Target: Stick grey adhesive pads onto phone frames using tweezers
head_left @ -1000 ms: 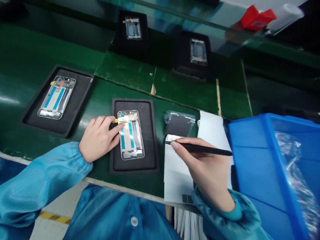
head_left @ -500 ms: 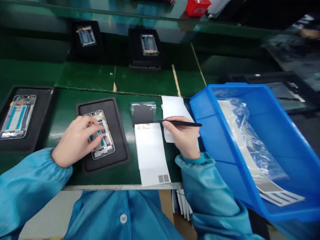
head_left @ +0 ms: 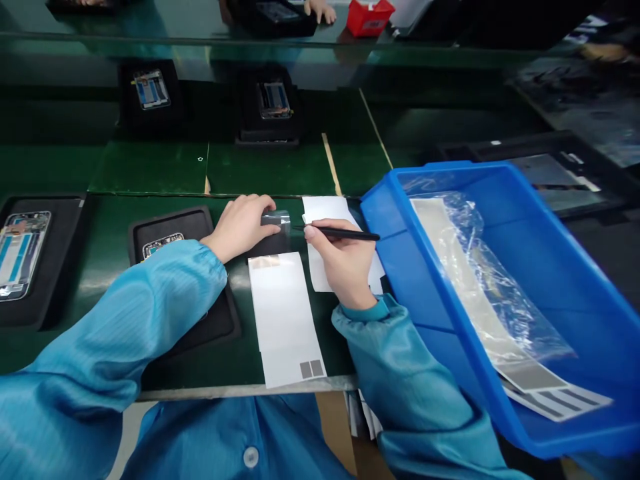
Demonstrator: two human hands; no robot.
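My left hand [head_left: 243, 227] rests over the left part of a dark grey sheet with clear film [head_left: 281, 219], thumb and forefinger apart at its top edge. My right hand [head_left: 347, 257] grips slim black tweezers [head_left: 345, 233] like a pen, their thin tip pointing left close to the film's right side. Just below lies a white backing sheet [head_left: 285, 307] with small grey squares at its lower corner. Under my left forearm, a phone frame [head_left: 163, 243] sits in a black tray [head_left: 195, 217], mostly hidden by the sleeve.
More white sheets [head_left: 325, 207] lie beneath my right hand. A blue bin [head_left: 435, 280] at right holds strips and clear plastic. Another phone frame [head_left: 23, 253] is at left; two trayed ones [head_left: 151, 90] stand farther back. Beyond are a red box [head_left: 369, 19] and another person's hand [head_left: 321, 10].
My left hand has moved right, from above the phone frame to the dark sheet with film. My right hand still holds the tweezers beside it. The view has shifted slightly.
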